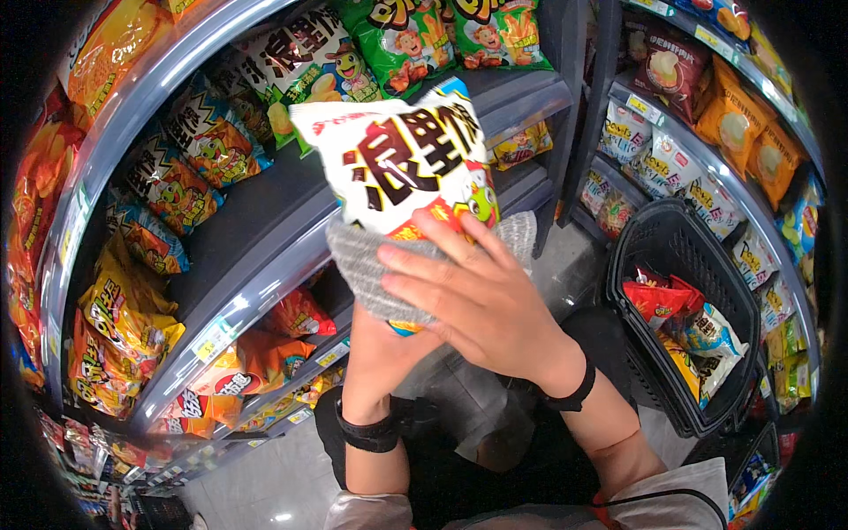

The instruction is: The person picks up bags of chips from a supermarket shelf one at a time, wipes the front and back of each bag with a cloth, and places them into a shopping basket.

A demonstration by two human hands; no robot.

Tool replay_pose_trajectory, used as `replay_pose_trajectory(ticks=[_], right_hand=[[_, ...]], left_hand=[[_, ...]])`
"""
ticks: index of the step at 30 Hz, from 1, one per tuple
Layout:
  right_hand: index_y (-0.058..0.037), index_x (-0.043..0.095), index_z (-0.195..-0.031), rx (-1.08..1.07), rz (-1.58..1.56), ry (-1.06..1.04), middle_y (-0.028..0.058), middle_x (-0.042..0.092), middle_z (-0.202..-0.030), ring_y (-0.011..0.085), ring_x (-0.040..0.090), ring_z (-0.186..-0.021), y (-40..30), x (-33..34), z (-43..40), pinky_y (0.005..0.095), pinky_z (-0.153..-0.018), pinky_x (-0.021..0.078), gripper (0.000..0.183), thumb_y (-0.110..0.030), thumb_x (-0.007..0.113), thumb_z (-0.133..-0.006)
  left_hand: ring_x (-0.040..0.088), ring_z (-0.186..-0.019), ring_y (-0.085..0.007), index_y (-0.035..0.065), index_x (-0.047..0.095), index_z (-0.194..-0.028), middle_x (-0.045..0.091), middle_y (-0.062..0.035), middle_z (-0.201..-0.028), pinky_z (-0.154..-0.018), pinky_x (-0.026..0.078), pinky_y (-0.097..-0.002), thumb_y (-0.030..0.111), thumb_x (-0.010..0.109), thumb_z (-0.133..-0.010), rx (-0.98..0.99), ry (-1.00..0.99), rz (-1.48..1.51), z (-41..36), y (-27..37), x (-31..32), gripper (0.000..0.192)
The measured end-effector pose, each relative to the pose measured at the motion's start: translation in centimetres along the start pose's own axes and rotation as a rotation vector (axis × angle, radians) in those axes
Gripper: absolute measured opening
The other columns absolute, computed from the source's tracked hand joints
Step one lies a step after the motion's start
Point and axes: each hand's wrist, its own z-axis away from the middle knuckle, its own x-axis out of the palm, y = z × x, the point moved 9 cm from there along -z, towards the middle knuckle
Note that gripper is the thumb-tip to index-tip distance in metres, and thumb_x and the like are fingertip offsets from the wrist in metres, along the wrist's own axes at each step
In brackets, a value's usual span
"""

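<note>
A white snack bag (pixel 397 159) with large dark characters and a green cartoon figure is held up in front of me. A grey striped cloth (pixel 371 265) wraps around its lower part. My left hand (pixel 387 351) is beneath and behind the bag and cloth, its fingers mostly hidden by them. My right hand (pixel 464 291) lies across the front, with spread fingertips touching the cloth and the lower part of the bag. Black bands circle both wrists.
A dark shelf (pixel 265 192) with bagged snacks curves along the left and top. More bags fill a shelf (pixel 689 152) on the right. A black basket (pixel 623 265) holding several snack bags stands at the right, above grey floor tiles.
</note>
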Motion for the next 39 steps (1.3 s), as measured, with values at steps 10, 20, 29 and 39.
replay_pose_trajectory(ticks=[10, 20, 29, 39], right_hand=[[-0.0145, 0.065, -0.122, -0.114, 0.126, 0.16, 0.0006, 0.06, -0.137, 0.0284, 0.047, -0.137, 0.3, -2.7, 0.5, 0.0483, -0.113, 0.0327, 0.032, -0.013, 0.058, -0.091], [-0.0043, 0.059, -0.131, 0.251, -0.051, 0.475, 0.0162, 0.056, -0.14, 0.0405, 0.04, -0.14, 5.6, -6.2, 2.0, 0.0524, -0.114, 0.0304, 0.047, -0.001, 0.061, -0.084], [-0.0143, 0.06, -0.131, 0.025, 0.122, 0.055, 0.0038, 0.055, -0.143, 0.031, 0.041, -0.141, 0.9, -1.9, 0.3, 0.052, -0.114, 0.0296, 0.042, -0.013, 0.057, -0.089], [-0.014, 0.067, -0.114, -0.187, -0.003, -0.016, -0.0025, 0.058, -0.137, 0.0238, 0.043, -0.14, -2.7, -0.5, 0.3, 0.05, -0.113, 0.0331, 0.026, -0.02, 0.058, -0.091]], left_hand=[[0.057, -0.12, -0.0215, 0.0032, 0.035, -0.141, 0.054, -0.0103, -0.133, -0.102, 0.047, -0.0366, 0.0, 0.088, -0.065, 0.058, 0.157, 0.272, 0.7, 1.2, -1.8, 0.094], [0.05, -0.13, -0.023, 0.002, 0.022, -0.149, 0.048, -0.0121, -0.14, -0.11, 0.039, -0.0376, 0.014, 0.085, -0.077, 0.094, -0.044, 0.141, 1.0, 1.2, 1.4, 0.096], [0.054, -0.128, -0.0244, 0.0065, 0.042, -0.145, 0.053, -0.009, -0.142, -0.107, 0.043, -0.0408, 0.05, 0.034, -0.106, -0.105, 0.217, 0.533, 0.5, -1.9, -0.3, 0.059], [0.059, -0.12, -0.024, 0.007, 0.049, -0.139, 0.06, -0.0103, -0.134, -0.103, 0.047, -0.0399, 0.044, 0.037, -0.106, 0.113, 0.167, 0.919, 0.6, 0.5, -3.2, 0.051]])
